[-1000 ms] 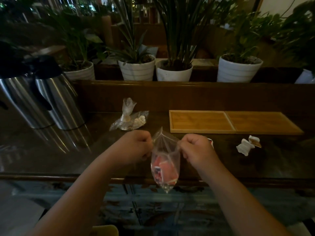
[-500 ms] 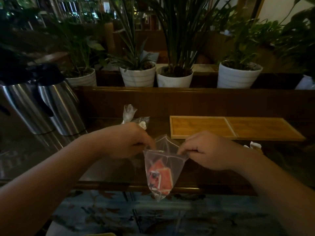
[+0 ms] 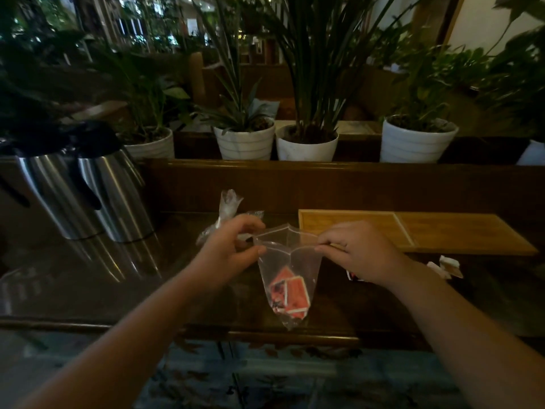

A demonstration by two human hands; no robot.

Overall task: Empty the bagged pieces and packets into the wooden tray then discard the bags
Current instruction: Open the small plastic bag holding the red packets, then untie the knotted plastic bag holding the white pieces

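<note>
Both hands hold a small clear plastic bag (image 3: 290,270) above the dark wooden table (image 3: 118,278), near its front edge. The left hand (image 3: 228,255) pinches the bag's rim on one side between thumb and fingers, and the right hand (image 3: 358,252) pinches the opposite side the same way, so the mouth of the bag is pulled apart into a wide opening. The bag hangs down to a point, and a few red packets (image 3: 290,293) with white edges sit low inside it. The wooden tray (image 3: 413,231) lies on the table just beyond the right hand; its two compartments look bare as far as they show. A second clear bag (image 3: 228,206), knotted at the top, lies on the table behind the left hand, partly hidden by it. Some white pieces (image 3: 446,265) rest on the table to the right of the right wrist, in front of the tray. Two steel flasks (image 3: 88,190) with black tops stand at the far left, and white plant pots (image 3: 306,144) line the ledge behind the table
</note>
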